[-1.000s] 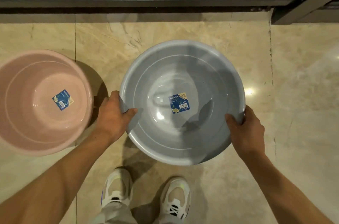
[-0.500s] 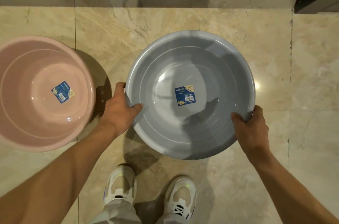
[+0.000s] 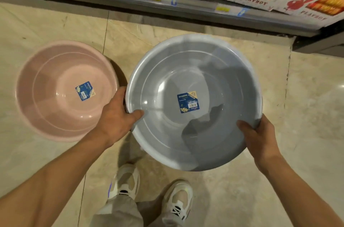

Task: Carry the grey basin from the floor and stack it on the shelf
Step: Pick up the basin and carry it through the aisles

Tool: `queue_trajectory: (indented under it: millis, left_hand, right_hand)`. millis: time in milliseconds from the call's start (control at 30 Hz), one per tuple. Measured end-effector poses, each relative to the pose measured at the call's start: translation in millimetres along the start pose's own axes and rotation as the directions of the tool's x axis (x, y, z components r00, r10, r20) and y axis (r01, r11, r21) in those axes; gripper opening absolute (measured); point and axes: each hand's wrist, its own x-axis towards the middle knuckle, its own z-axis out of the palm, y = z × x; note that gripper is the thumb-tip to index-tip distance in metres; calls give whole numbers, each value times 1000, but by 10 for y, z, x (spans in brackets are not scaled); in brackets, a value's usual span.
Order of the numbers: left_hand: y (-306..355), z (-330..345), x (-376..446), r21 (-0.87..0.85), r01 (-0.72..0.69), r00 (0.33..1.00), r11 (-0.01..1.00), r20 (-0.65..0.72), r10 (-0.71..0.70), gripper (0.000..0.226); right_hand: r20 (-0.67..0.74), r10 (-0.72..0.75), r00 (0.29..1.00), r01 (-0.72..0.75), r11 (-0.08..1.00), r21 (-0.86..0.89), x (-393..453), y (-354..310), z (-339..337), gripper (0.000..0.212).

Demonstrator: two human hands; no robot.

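grey basin (image 3: 193, 77) in both hands, seemingly above floor (image 3: 307, 115)

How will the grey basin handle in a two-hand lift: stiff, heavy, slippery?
The grey basin looks like thin moulded plastic and holds nothing, so probably light and slightly flexy at the rim. Its glossy surface may be slippery, though the left hand and right hand grip opposite sides with thumbs over the rim, which should keep it level.
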Motion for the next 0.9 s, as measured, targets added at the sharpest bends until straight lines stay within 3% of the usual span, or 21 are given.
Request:
queue_trajectory:
  millis: [200,367,567,900]
  left_hand:
    - [312,-635,-478,-176,21,994,984,-105,-40,50]
    - [498,-1353,-958,-329,-28,983,944,-180,-34,55]
    - [417,-2279,-1471,-323,-5,949,947,-300,-98,72]
    - [-286,-3105,-1497,-408,101,900,907,-352,-259,49]
  right_hand:
    - [53,-152,987,155,986,-68,-414,-957,19,44]
    - [97,-240,966,250,962,-110,-892,-1715,201,37]
    - [170,-304,937,327,937,-127,-1533,-2363,714,40]
    - [278,-300,913,357,915,-186,-1897,-2820,1762,35]
